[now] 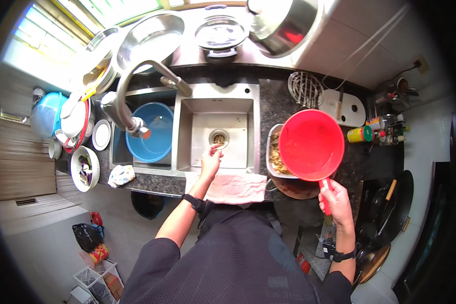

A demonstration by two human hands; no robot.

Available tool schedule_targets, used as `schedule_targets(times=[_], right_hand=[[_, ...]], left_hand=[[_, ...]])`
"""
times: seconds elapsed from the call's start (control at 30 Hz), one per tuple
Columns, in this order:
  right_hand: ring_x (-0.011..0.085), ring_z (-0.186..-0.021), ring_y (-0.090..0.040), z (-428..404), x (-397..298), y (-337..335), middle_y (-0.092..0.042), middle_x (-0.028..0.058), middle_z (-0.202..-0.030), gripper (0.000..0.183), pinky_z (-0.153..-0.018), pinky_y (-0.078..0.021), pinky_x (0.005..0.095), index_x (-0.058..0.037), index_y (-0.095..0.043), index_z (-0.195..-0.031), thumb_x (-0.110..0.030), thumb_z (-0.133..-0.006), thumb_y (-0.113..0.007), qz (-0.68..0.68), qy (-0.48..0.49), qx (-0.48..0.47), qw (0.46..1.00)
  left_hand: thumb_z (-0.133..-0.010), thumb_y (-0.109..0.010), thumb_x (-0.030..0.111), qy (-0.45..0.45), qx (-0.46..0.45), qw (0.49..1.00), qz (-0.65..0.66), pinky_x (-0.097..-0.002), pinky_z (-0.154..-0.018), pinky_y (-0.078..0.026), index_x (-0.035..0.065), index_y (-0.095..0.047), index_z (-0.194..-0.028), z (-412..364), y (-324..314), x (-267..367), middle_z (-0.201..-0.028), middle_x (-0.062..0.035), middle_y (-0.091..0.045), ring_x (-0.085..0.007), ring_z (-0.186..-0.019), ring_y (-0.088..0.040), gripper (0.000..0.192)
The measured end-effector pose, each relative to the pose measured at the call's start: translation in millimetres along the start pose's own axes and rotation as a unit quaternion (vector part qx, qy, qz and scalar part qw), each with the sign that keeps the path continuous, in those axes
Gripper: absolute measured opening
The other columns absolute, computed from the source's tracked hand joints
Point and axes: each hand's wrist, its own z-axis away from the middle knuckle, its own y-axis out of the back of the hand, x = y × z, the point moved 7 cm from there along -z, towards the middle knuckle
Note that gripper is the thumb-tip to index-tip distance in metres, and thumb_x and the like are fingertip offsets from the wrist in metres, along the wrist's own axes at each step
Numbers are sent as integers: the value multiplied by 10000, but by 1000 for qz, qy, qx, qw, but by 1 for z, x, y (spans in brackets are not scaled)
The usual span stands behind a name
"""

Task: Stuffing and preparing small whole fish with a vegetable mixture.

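My right hand [336, 203] grips the handle of a red plastic dipper [311, 144] on the right. The dipper hangs over the worktop and hides part of a whitish container [269, 152] with brown food pieces [276, 155] in it. Whether the dipper holds water I cannot tell. My left hand [211, 161] reaches over the right basin of the stainless steel sink [237, 125], its half-curled fingertips just in front of the drain strainer [219, 140]. Brownish bits lie in the strainer. Anything small between those fingertips is too fine to make out.
A blue plastic basin [152, 133] stands in the left sink bowl, under the arched faucet [127, 98]. A pink towel [235, 188] drapes over the front edge. Right of the sink are a metal rack [306, 89], a white cutting board [345, 106] and seasoning bottles [395, 131].
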Motion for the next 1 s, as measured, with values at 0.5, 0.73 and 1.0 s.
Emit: schedule_targets(times=[0.5, 0.73, 1.0], right_hand=[[119, -652, -584, -62, 101, -278, -638, 37, -786, 312, -610, -497, 304, 8, -635, -1163, -165, -904, -652, 67, 1, 19, 998], [412, -972, -674, -68, 81, -310, -679, 246, -1033, 422, -850, -521, 460, -17, -585, -1242, -239, -888, -646, 236, 59, 71, 967], [461, -1057, -630, -68, 48, -311, -641, 280, -1158, 552, -882, -507, 503, -57, -450, -1389, -152, -882, -645, 320, 120, 130, 931]], left_hand=[[-1072, -380, 382, 291, -66, 933, 203, -423, -867, -532, 57, -581, -1260, -58, 75, -70, -1159, -111, -660, -226, -1065, -636, 425], [-1076, -356, 304, 304, -78, 899, 307, -456, -790, -581, 102, -519, -1347, -88, 64, -79, -1196, -103, -663, -259, -1021, -681, 375], [-998, -440, 202, 100, -117, 988, 13, -363, -554, -466, 127, -493, -1371, -108, 71, -24, -792, -81, -607, -204, -643, -578, 385]])
